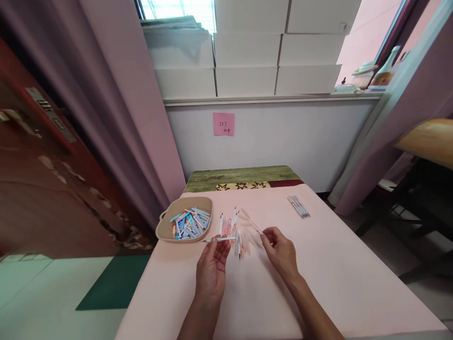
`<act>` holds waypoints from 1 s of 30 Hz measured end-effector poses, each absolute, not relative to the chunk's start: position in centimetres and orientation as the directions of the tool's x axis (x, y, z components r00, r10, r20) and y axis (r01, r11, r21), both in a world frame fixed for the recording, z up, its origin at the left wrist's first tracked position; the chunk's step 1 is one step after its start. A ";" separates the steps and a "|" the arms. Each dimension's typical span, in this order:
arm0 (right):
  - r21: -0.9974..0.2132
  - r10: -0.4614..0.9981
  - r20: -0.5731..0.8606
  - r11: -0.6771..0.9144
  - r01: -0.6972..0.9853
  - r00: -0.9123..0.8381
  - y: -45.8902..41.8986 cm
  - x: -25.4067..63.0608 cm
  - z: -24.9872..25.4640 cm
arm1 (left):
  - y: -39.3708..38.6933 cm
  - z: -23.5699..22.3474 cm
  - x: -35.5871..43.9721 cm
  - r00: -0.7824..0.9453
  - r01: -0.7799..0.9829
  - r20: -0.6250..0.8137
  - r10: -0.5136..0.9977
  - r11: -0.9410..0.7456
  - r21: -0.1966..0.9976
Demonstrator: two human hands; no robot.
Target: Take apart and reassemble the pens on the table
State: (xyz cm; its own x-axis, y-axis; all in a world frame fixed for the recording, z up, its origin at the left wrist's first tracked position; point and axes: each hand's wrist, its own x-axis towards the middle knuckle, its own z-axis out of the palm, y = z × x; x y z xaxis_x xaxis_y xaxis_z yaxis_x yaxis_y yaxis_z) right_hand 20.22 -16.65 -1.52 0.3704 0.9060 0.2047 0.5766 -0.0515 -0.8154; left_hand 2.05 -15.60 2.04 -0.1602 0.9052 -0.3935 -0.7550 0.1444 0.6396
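Observation:
My left hand is palm up, its thumb and fingers closed on a slim white pen that lies nearly level and points left. My right hand pinches the near end of a thin pale pinkish pen-like stick, which slants up and left; motion blurs its far end. Between and just beyond the hands lies a loose pile of white pens and clear pinkish pen pieces, several with dark tips. My left hand partly covers the near edge of that pile.
A beige basket of blue, grey and orange pen-like pieces stands on the left of the pink-covered table. A neat row of pens lies at the back right. Behind the table, a pink note is on the wall.

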 end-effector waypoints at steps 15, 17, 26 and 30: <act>-0.890 0.901 0.314 0.169 0.423 0.301 -19.8 18.7 2.3 | -16.4 3.3 3.1 -0.153 -0.757 -0.355 0.922 0.122 0.643; -0.889 0.893 0.316 0.162 0.428 0.320 -19.9 18.8 2.4 | -16.3 3.3 3.0 -0.162 -0.752 -0.349 0.923 0.114 0.649; -0.875 0.906 0.326 0.182 0.448 0.270 -19.7 18.5 2.0 | -16.9 3.0 3.6 -0.107 -0.729 -0.325 0.940 0.148 0.668; -0.892 0.907 0.334 0.217 0.397 0.257 -19.8 17.9 1.9 | -17.2 2.8 3.9 -0.069 -0.723 -0.326 0.943 0.178 0.668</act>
